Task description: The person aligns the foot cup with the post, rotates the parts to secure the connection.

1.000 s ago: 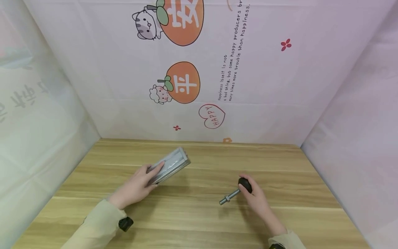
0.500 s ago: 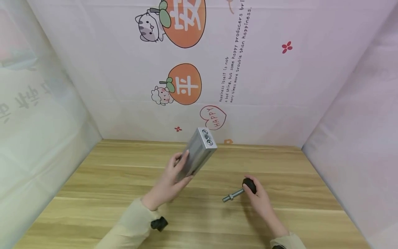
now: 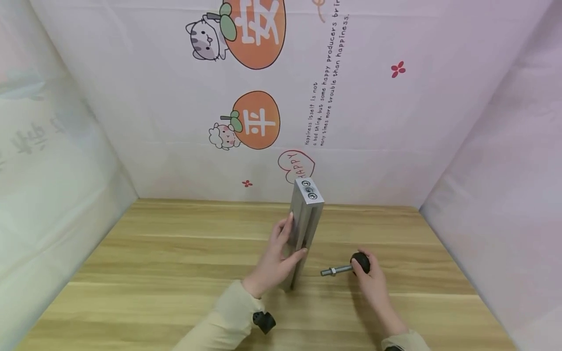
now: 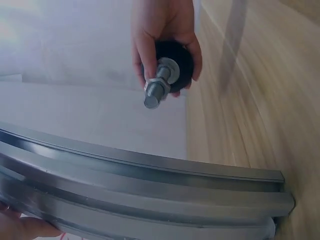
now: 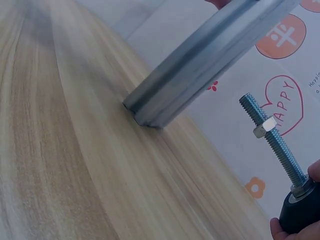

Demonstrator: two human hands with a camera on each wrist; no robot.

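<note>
Well, at the table (image 3: 145, 253), roughly midway between its left and right edges, the metal profile (image 3: 306, 226) stands near-upright, probably to keep an end face upward; the left hand (image 3: 273, 265), fingers parted to its width, grips it; the right hand (image 3: 372, 283), fingers curled close, holds the black foot (image 3: 360, 262), seemingly leaving bolt (image 5: 286, 158) and nut (image 5: 264, 128) exposed.

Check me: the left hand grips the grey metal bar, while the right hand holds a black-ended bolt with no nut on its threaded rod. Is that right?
Not quite: the right wrist view shows a nut partway along the threaded rod. The left hand grips the metal bar, the right hand the black-ended bolt.
</note>
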